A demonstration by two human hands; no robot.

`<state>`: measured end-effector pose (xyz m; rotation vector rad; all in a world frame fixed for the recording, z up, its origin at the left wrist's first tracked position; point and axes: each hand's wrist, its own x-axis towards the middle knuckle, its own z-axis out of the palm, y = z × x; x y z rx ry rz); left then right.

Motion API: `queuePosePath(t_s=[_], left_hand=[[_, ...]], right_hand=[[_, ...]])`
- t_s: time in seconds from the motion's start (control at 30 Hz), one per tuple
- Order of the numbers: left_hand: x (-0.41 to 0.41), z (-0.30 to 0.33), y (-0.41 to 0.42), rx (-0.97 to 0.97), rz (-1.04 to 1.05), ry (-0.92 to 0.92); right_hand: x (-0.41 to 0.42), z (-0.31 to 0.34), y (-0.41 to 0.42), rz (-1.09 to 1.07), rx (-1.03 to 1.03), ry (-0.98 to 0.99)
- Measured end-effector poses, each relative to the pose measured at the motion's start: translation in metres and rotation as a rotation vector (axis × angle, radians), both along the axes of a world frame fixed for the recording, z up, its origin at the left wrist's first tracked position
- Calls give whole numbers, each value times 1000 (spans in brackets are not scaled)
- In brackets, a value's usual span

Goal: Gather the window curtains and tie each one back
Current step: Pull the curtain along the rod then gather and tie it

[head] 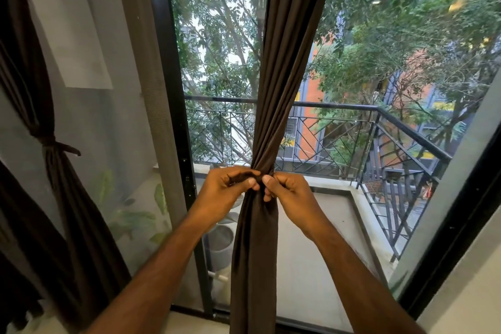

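Centrally, hanging before the glass balcony door (352,225): dark brown curtain (287,62), gathered into one bunch. Pinching its narrowed waist from either side: left hand (230,190) and right hand (287,191), fingers curled tight. Already hanging tied at far left: second curtain (48,144).

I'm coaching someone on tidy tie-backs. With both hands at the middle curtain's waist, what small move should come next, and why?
Probably pull the tie snug. Both the left hand and right hand pinch the dark tie band at the gathered waist of the middle curtain, but no finished knot shows there, unlike the left curtain, whose tie is already knotted.
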<state>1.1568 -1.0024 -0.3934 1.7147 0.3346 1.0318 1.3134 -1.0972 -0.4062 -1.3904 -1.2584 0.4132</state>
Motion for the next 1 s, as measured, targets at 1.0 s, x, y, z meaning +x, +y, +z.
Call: queuePosePath(t_s=[1.0], left_hand=[[37,34,-1,-143,422,-193]], right_hand=[[58,-19,14,-169,151,-587]])
